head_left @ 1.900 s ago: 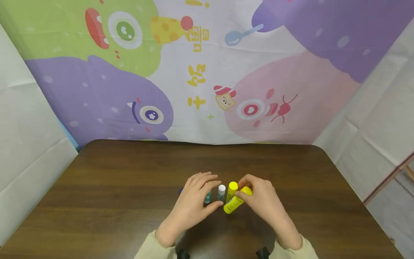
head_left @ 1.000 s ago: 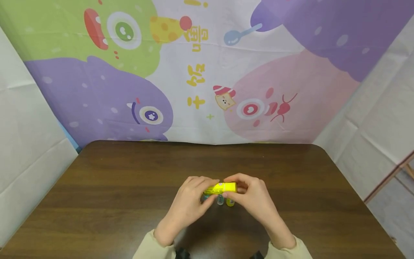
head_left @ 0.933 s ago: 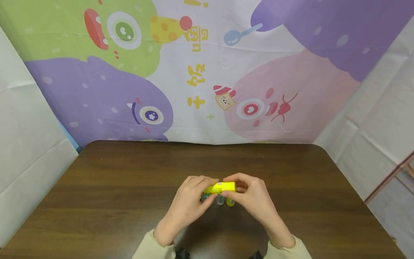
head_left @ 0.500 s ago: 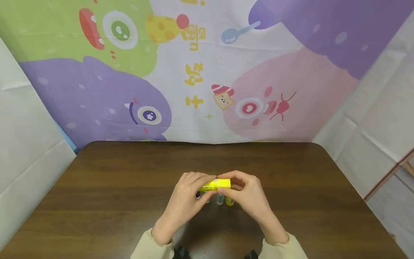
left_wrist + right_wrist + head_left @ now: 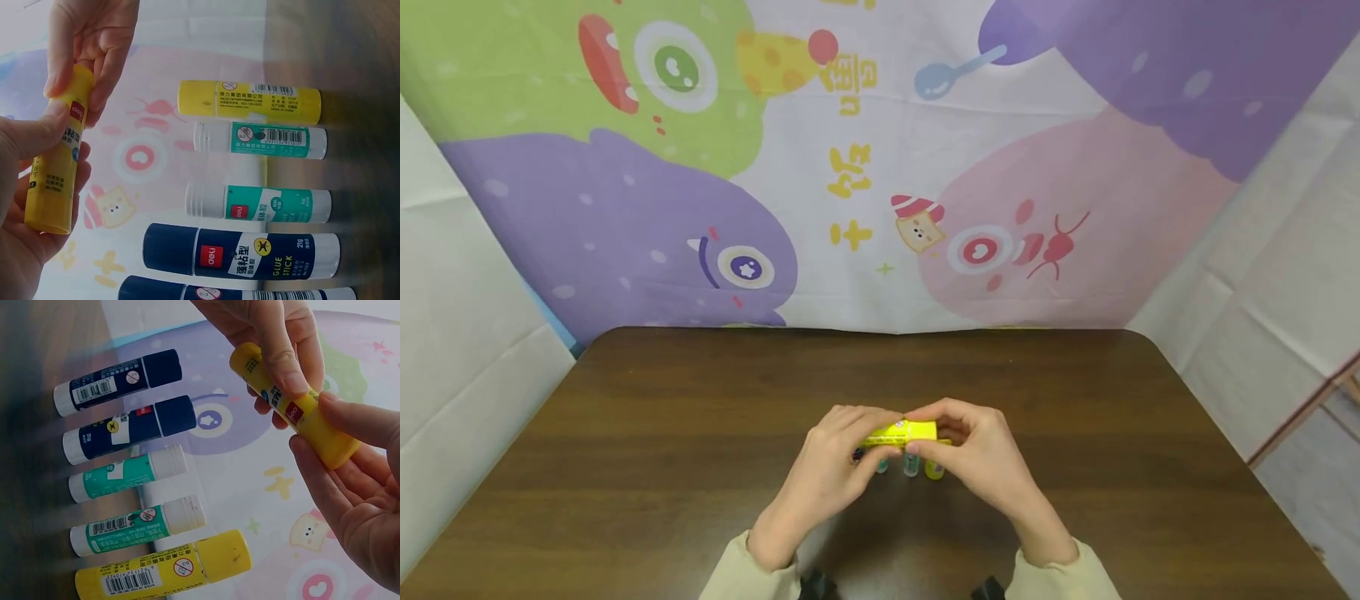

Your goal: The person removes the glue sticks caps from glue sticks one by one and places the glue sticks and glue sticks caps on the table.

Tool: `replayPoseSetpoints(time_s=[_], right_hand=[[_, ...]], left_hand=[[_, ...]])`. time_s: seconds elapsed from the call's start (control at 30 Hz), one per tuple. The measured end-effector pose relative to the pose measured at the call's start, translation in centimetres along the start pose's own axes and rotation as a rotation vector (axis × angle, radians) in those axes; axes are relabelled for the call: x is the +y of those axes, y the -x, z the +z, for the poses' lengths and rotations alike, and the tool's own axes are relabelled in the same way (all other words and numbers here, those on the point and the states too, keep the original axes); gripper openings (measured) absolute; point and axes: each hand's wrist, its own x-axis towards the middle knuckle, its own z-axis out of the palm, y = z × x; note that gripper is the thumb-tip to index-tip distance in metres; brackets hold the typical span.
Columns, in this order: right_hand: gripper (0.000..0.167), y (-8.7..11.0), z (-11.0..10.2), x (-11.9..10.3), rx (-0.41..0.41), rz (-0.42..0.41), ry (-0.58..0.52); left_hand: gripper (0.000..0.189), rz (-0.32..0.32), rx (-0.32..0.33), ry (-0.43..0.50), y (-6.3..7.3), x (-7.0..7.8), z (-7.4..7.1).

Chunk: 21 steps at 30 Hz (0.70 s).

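A yellow glue stick (image 5: 891,433) is held level in the air between both hands. My left hand (image 5: 827,458) grips its body, and my right hand (image 5: 985,450) pinches its capped end between thumb and fingers. The cap (image 5: 337,447) appears to be on. Below the hands, a row of glue sticks stands on the table: a second yellow one (image 5: 250,103), two teal-and-white ones (image 5: 275,205), and two dark blue ones (image 5: 128,425). In the head view the hands and the held stick cover much of this row.
The brown wooden table (image 5: 700,383) has rounded far corners. Behind it hangs a cartoon-printed cloth (image 5: 880,292). White sheets (image 5: 475,375) flank the table on either side.
At first only my right hand held the yellow glue stick, tilted near the other yellow one. It then moved left and levelled, and my left hand took hold. Lately, only slight shifts.
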Motion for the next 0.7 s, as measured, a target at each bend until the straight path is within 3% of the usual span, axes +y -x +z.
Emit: replayPoseSetpoints(time_s=[0.37,0.53,0.7], right_hand=[[0.024,0.07,-0.44,0.02,-0.046,-0.074,-0.015],[0.024,0.19,-0.48,-0.14,-0.063,-0.094,-0.034],[0.024,0.25,-0.28,-0.29,-0.026,-0.102,-0.016]], left_hand=[[0.031,0.052,-0.006,0.062,-0.2,-0.05,-0.4],[0.03,0.037,-0.012,0.067,-0.08,0.15,-0.53],[0.03,0.021,0.015,0.035,-0.2,0.48,-0.63]])
